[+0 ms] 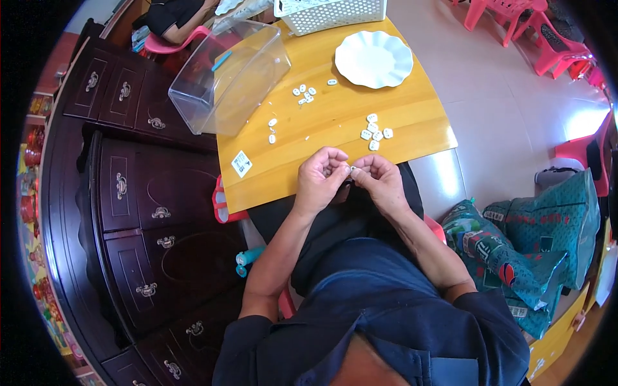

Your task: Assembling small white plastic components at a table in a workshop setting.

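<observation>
My left hand [323, 178] and my right hand [381, 183] meet just past the table's near edge, over my lap. Between their thumbs and fingertips they pinch a small white piece [352, 169], mostly covered, whose kind I cannot make out. Beyond my right hand lies a group of small white pieces with dark marks [372, 132]. Farther off is another cluster of similar white pieces [305, 94], with one single piece [332, 82] beside it. Two more white pieces [272, 130] lie to the left, near a clear plastic box.
On the yellow wooden table [315, 138] stand a white scalloped plate [374, 59], a white perforated basket [331, 16] and the clear box [235, 77]. A printed white card [241, 164] lies at left. Dark drawers [154, 186] flank the left; green bags [547, 219] sit at right.
</observation>
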Demonstrator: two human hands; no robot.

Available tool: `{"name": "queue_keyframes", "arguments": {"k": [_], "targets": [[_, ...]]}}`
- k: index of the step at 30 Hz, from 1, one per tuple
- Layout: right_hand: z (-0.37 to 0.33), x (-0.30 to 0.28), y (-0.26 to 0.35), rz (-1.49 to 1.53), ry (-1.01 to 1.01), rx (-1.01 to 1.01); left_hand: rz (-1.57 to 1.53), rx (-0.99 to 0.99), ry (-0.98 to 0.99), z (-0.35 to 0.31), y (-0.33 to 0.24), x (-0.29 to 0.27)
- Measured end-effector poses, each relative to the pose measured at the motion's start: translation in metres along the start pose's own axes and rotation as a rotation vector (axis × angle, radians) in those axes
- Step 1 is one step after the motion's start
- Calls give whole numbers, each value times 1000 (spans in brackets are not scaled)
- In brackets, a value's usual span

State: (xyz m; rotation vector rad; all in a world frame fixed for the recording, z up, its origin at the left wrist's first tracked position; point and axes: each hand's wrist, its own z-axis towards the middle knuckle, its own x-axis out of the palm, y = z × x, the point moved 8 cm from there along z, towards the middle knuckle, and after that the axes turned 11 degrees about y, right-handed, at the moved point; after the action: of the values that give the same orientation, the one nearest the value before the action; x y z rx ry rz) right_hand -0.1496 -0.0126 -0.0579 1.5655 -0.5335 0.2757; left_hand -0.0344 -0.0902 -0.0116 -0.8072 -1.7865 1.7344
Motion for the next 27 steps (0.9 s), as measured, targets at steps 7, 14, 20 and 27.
{"name": "queue_keyframes", "arguments": {"k": [7,14,20,27], "targets": [[2,10,2,9,40,23,-21,-10,75,-2,-12,-12],[1,5,7,38,25,17,641,-98,-417,-7,-5,-133],[3,6,2,58,41,23,1078,-34,-482,-2,-13,-153],[4,2,6,38,33,20,1144,8,-439,1,-7,-152]]}}
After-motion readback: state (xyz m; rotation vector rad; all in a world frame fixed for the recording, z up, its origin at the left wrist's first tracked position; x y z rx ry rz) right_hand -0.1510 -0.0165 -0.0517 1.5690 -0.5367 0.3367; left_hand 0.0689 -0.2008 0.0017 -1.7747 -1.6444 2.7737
